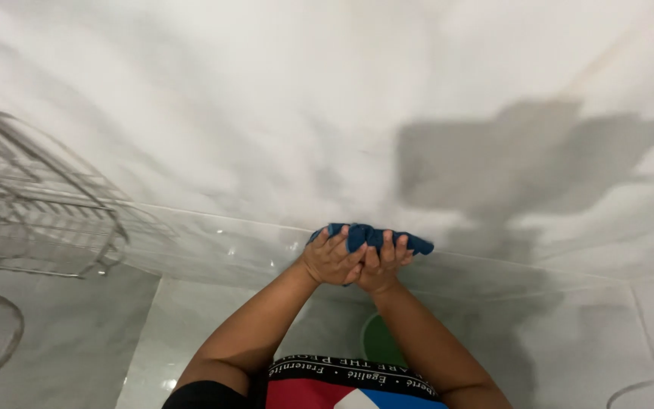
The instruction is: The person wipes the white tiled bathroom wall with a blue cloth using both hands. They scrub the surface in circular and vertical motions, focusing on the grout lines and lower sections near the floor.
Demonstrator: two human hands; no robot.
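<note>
Blue cloth pressed against tiled wall by both hands.

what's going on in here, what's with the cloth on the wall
A person presses a bunched dark blue cloth against a glossy white tiled wall, left hand and right hand side by side on it. A wire rack hangs at the left. Something green shows below, between the arms.

Bathroom or shower area: glossy white marble-pattern wall tiles throughout, chrome wire storage rack mounted at 9 o'clock.
</note>
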